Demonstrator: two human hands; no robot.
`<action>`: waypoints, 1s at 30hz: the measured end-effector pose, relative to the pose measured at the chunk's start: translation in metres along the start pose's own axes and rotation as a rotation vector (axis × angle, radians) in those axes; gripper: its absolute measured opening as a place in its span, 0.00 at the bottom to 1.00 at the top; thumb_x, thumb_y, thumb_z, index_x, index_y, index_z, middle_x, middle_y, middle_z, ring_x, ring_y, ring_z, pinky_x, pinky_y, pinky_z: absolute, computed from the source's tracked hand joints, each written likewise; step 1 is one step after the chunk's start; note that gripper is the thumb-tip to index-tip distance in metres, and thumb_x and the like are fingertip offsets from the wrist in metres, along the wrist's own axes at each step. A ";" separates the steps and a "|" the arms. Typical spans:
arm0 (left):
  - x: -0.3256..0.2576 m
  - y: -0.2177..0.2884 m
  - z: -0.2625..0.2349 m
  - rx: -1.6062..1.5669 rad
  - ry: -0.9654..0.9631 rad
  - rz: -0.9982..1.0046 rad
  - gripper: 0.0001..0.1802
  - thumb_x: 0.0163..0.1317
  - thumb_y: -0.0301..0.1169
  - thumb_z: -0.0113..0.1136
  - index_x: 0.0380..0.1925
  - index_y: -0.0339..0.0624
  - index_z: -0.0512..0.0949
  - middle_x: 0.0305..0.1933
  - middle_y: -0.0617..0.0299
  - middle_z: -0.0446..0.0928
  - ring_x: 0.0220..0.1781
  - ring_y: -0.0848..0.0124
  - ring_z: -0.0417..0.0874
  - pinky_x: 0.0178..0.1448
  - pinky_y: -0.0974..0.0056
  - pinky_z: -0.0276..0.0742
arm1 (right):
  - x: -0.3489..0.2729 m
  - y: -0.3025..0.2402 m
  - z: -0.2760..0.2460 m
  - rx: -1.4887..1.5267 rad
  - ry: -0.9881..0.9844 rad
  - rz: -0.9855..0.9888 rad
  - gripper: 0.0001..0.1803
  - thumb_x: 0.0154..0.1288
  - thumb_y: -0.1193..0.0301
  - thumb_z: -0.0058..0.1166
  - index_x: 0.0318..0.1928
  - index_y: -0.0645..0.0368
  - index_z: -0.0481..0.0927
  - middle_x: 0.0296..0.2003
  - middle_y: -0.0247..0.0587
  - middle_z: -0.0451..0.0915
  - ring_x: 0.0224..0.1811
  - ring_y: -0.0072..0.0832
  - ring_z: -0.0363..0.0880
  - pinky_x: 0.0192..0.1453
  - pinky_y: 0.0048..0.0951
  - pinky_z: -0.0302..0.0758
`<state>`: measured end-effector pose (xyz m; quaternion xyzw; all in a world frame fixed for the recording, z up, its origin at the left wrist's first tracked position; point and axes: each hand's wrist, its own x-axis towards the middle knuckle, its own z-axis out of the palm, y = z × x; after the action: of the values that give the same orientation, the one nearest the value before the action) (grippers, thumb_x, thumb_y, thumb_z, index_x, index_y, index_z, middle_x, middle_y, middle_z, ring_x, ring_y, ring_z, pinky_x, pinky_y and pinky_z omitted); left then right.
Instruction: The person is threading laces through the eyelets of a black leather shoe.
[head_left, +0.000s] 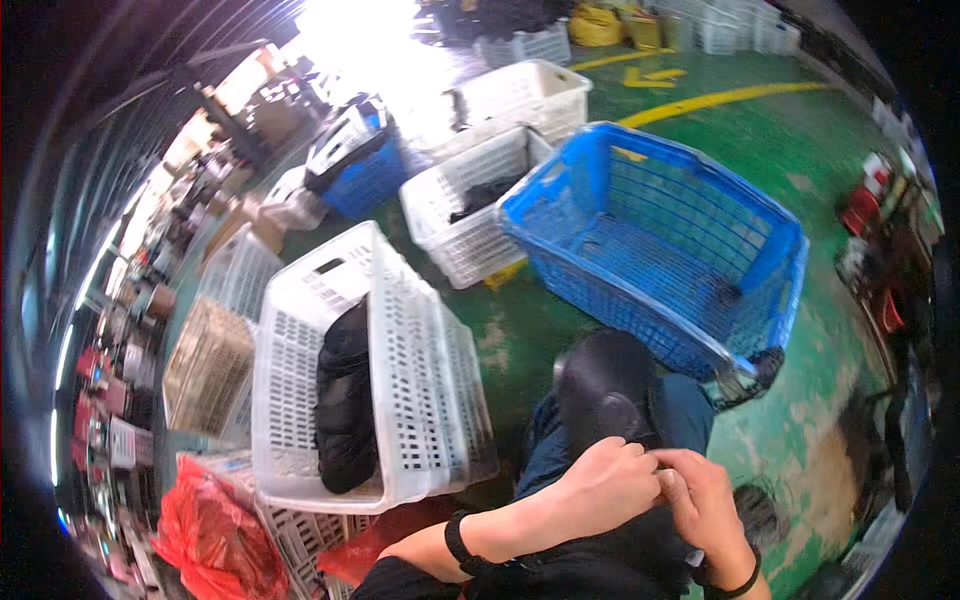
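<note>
Over my lap, my left hand (600, 487) is closed with its knuckles up, its fingertips tucked out of sight. Against it my right hand (700, 500) has its fingers bent and its thumb pressed in; whatever lies between the fingers is hidden. Just beyond both hands a dark, rounded black piece (608, 385) rests over my legs, its near edge by the left knuckles. Its exact kind does not show. Further ahead stands a large blue plastic crate (650, 270) with mesh sides and a few dark bits on its bottom.
To my left, a tall white perforated crate (430, 380) holds a folded black bundle (345, 400). Crumpled red plastic (215, 540) lies beside it. More white crates (480, 200) and a smaller blue crate (365, 175) stand ahead. Yellow lines (720, 102) mark the green floor.
</note>
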<state>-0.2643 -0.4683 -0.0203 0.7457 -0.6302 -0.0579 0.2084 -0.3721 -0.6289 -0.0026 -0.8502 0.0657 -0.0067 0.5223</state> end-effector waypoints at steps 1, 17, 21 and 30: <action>-0.007 -0.002 -0.002 -0.020 0.023 -0.061 0.12 0.63 0.39 0.60 0.24 0.46 0.79 0.29 0.64 0.78 0.35 0.62 0.82 0.39 0.54 0.77 | 0.005 -0.001 0.004 -0.044 0.004 -0.021 0.11 0.70 0.71 0.53 0.46 0.63 0.83 0.34 0.49 0.83 0.37 0.46 0.84 0.43 0.39 0.80; -0.022 -0.030 0.027 -0.084 0.118 -0.536 0.48 0.52 0.45 0.72 0.71 0.40 0.65 0.78 0.41 0.56 0.81 0.44 0.54 0.81 0.39 0.48 | 0.010 0.079 0.023 0.683 0.110 0.238 0.09 0.79 0.67 0.47 0.40 0.56 0.73 0.28 0.29 0.72 0.26 0.18 0.69 0.29 0.21 0.66; -0.039 -0.040 0.028 -0.042 -0.005 -0.316 0.48 0.51 0.39 0.73 0.72 0.40 0.64 0.80 0.47 0.55 0.83 0.45 0.49 0.83 0.39 0.44 | -0.001 0.090 0.057 0.590 -0.019 0.353 0.13 0.80 0.60 0.48 0.39 0.55 0.73 0.28 0.24 0.72 0.27 0.15 0.67 0.29 0.21 0.66; -0.012 -0.023 0.003 -0.076 0.017 -0.306 0.32 0.49 0.34 0.70 0.57 0.37 0.79 0.70 0.51 0.72 0.77 0.47 0.65 0.81 0.42 0.53 | -0.007 0.090 0.028 0.505 0.165 0.250 0.16 0.79 0.61 0.52 0.34 0.58 0.73 0.26 0.23 0.68 0.30 0.14 0.62 0.33 0.23 0.65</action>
<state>-0.2462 -0.4551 -0.0339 0.8251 -0.5045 -0.1066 0.2308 -0.3866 -0.6432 -0.0948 -0.6751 0.2083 -0.0278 0.7072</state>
